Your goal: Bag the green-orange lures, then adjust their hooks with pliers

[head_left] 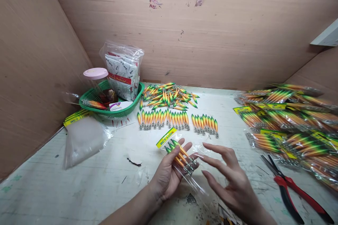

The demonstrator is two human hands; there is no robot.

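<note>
My left hand (pixel 169 175) holds a clear bag of fishing lures (pixel 182 156), its thumb over the lures and its fingers behind. A yellow header marked "BCT LURE" (pixel 167 138) tops the bag, and several green, yellow and orange lures with metal hooks lie inside. To the right of the bag's lower end is my right hand (pixel 227 172), fingers stretched apart and holding nothing. Beyond both hands, loose lures stand in a row (pixel 163 119) and a shorter group (pixel 205 124), with a heap of lures (pixel 169 95) behind them.
A green basket (pixel 113 112) at the back left holds a pink-lidded jar (pixel 95 74) and a bag of printed packets (pixel 123 74). Flat clear bags (pixel 86 140) lie before it. Filled lure bags (pixel 290 123) pile up at right, near red-handled pliers (pixel 286 182).
</note>
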